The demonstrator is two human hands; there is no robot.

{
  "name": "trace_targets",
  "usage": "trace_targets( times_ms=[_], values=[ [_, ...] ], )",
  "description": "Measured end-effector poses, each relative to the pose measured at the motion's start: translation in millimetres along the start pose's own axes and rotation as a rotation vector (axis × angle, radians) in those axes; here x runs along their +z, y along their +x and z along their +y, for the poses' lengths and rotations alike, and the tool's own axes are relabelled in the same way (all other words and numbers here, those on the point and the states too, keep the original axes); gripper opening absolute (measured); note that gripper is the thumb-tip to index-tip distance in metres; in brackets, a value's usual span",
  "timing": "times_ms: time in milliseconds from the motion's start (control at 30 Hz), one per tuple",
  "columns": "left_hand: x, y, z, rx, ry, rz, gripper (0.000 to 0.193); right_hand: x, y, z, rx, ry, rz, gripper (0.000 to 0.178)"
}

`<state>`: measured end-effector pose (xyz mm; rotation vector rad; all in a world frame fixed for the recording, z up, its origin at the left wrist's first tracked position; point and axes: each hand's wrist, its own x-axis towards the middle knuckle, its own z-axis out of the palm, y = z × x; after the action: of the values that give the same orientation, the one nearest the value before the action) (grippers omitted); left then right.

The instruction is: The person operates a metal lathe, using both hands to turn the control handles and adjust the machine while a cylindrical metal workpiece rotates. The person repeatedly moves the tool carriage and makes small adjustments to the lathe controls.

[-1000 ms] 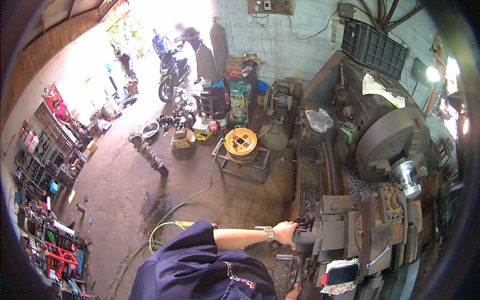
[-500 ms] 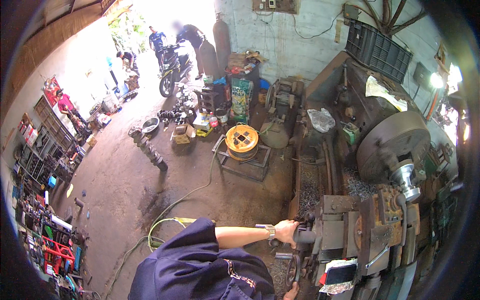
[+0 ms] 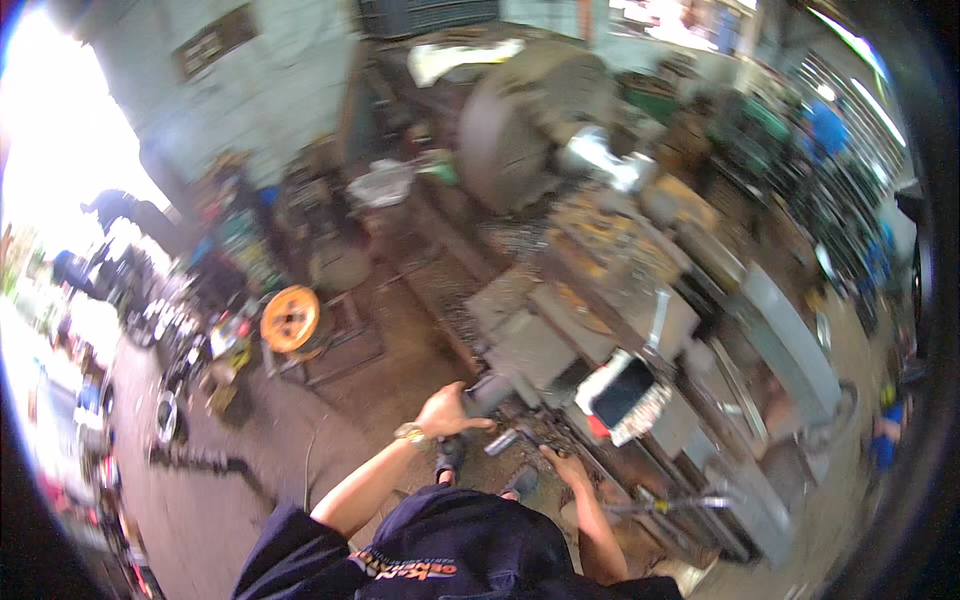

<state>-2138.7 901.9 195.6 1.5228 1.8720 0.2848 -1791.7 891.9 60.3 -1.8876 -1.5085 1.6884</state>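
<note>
My left hand (image 3: 445,411), a watch (image 3: 410,433) on its wrist, rests at the end of a dark grey cylinder (image 3: 487,394) on the lathe carriage. Its thumb stretches out apart from the other fingers. Just below is a short shiny metal handle (image 3: 502,442). My right hand (image 3: 567,466) is lower and to the right, its fingers closed on the rim of a dark handwheel (image 3: 532,437), which is blurred and partly hidden. Farther off, a bright metal workpiece (image 3: 590,158) sticks out of the large round chuck (image 3: 520,125).
On the carriage lie a phone (image 3: 622,394) on a white cloth and a wrench (image 3: 658,320). A grey sheet-metal guard (image 3: 790,350) stands at the right. Left on the floor are an orange cable reel (image 3: 290,319) and a crankshaft (image 3: 200,460).
The view has swung right, so the lathe sits nearer the middle. My right hand and forearm have come fully into view. My left thumb now stretches away from the cylinder.
</note>
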Motion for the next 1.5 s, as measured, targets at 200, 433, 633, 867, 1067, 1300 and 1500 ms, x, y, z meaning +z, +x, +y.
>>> trace_targets(
  times_ms=[200, 433, 633, 867, 1067, 1300, 1500],
  values=[
    [-11, 44, -47, -0.144, -0.343, -0.137, 0.08, 7, -5, -3, 0.131, -0.167, 0.099, 0.081],
    [33, 119, -77, -0.22, -0.426, -0.315, 0.073, 7, -8, -1, 0.042, -0.111, 0.123, 0.082],
    [65, 171, -89, -0.127, -0.069, -0.348, 0.066, 12, -3, 11, 0.008, -0.125, 0.148, 0.072],
    [101, 198, -115, 0.242, -0.019, -0.269, 0.055, 12, -4, 21, 0.062, -0.057, 0.146, 0.064],
    [105, 188, -97, 0.147, -0.245, -0.256, 0.042, 16, 3, 30, 0.023, -0.005, 0.149, 0.082],
    [125, 201, -111, 0.162, -0.268, -0.366, 0.043, 19, 10, 59, 0.014, 0.008, 0.152, 0.088],
    [163, 223, -142, 0.132, -0.227, -0.39, 0.044, 17, -4, 37, 0.07, 0.011, 0.221, 0.086]
  ],
)
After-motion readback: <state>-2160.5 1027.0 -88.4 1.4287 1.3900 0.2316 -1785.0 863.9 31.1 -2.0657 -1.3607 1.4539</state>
